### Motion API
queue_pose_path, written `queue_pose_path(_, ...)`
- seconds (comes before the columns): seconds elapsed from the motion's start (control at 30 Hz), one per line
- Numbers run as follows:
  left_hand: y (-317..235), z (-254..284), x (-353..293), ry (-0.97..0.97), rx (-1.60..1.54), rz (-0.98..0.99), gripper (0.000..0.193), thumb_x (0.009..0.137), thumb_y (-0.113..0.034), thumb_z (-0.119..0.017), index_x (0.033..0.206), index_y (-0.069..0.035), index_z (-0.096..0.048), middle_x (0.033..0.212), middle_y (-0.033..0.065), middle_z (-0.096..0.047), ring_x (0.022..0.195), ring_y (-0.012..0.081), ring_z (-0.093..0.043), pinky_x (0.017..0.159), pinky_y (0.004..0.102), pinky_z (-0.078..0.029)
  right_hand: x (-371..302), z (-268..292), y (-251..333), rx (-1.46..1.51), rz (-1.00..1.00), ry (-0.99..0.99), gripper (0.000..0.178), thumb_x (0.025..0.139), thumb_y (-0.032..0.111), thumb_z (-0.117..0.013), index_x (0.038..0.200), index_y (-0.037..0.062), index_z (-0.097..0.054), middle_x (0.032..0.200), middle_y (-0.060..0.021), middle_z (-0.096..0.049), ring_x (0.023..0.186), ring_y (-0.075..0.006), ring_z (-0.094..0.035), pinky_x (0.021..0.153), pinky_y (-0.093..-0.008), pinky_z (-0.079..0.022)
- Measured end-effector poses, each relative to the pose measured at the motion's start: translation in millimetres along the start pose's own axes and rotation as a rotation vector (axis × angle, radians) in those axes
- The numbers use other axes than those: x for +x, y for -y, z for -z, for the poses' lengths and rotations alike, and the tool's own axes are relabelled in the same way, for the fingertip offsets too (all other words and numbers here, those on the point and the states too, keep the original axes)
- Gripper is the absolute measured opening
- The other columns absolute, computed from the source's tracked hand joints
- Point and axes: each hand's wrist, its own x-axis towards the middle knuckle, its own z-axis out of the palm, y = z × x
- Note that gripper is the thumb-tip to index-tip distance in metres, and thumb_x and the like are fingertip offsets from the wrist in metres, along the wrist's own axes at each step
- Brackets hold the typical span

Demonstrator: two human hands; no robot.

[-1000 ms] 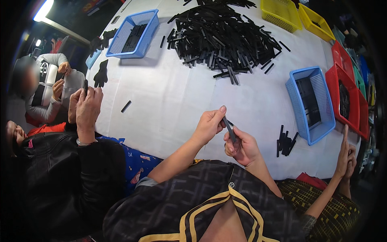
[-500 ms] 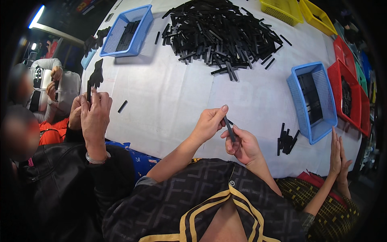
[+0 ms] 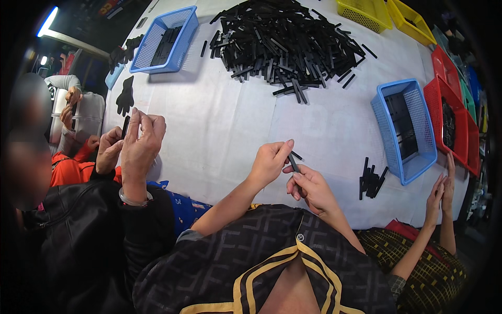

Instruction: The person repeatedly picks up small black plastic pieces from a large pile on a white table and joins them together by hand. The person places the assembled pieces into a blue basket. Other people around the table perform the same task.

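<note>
Near the table's front edge, my left hand (image 3: 272, 161) and my right hand (image 3: 312, 189) meet around a thin, flat black strip (image 3: 294, 164). My left fingers are curled with the thumb up by its far end, while my right thumb and fingers pinch its near end. Just beyond it, the end of another black strip (image 3: 297, 155) shows; whether it lies on the table or is held, I cannot tell. Ahead of my hands spreads a large heap of similar black strips (image 3: 282, 47). A small group of strips (image 3: 372, 180) lies right of my right hand.
Blue baskets with black strips stand at right (image 3: 430, 131) and far left (image 3: 185, 44). Red baskets (image 3: 460, 141) and yellow baskets (image 3: 366, 15) line the far right. A black glove (image 3: 125, 97) lies left. Co-workers' hands (image 3: 142, 144) are at left, others (image 3: 438, 199) at right.
My right hand has shifted slightly up and left along the strip. The left co-worker's hands moved right, and a loose strip there no longer shows. The right co-worker's hands moved toward the baskets.
</note>
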Motion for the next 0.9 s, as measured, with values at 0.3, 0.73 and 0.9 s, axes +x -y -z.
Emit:
queue_pose_path(0.3,-7,-5,-7,0.033,-0.032,-0.078,0.04,0.09,-0.03,-0.051,0.06,-0.003,-0.052,0.053,-0.002,-0.045,0.05,0.0041,-0.037,0.045,0.0216,-0.03,12,18,-2,-0.095,-0.021,0.018,0.026,0.092,0.023,-0.045,0.085,-0.0001,-0.056,0.053,-0.002,-0.05,0.042,-0.0061,-0.039,0.041,-0.0186,-0.03)
queue_pose_path(0.73,-13,9,-1,-0.018,-0.31,0.045,0.045,0.09,-0.036,-0.05,0.06,-0.003,-0.051,0.054,-0.0006,-0.045,0.046,0.0047,-0.036,0.041,0.021,-0.028,-19,12,16,-0.102,0.001,0.069,0.031,0.093,0.021,-0.042,0.103,-0.0052,-0.055,0.075,-0.0164,-0.064,0.052,-0.0118,-0.055,0.052,-0.0223,-0.044)
queue_pose_path(0.9,-23,5,-2,0.007,-0.374,0.019,0.045,0.09,-0.038,-0.051,0.06,-0.004,-0.05,0.054,-0.001,-0.044,0.045,0.0043,-0.034,0.041,0.0199,-0.027,-22,15,18,0.135,-0.042,0.124,0.035,0.094,0.026,-0.041,0.099,-0.0066,-0.055,0.072,-0.0174,-0.064,0.049,-0.0148,-0.055,0.05,-0.0227,-0.045)
